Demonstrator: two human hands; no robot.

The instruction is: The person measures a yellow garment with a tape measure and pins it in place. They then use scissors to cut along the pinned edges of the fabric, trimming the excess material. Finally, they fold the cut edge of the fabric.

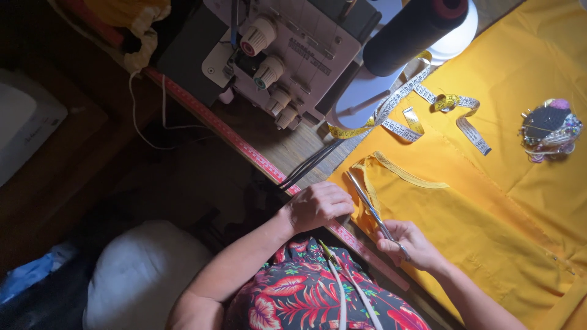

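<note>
**Scissors at the edge of a yellow garment piece**

Head view: the right hand [411,243] has its grip closed around the handles of a pair of scissors [370,208], with the long blades pointing up and away along the folded corner of the yellow fabric [489,201]. The left hand [318,205] is curled, knuckles up, and presses down on the edge of the fabric just beside the blades; whether it pinches the cloth or only rests on it cannot be told. The fabric lies spread over the right part of the wooden bench [293,150], and a narrow yellow trim strip [406,174] runs along the piece near the scissor tips.

A yellow measuring tape [422,113] lies looped on the fabric above the hands. Behind it stands a white overlock sewing machine [287,55] with a dark thread cone [416,27] beside it. A beaded pincushion [550,129] sits on the fabric at the far right. A red ruled tape [244,146] runs along the front edge of the bench. The person wears a red floral top [306,299].
</note>
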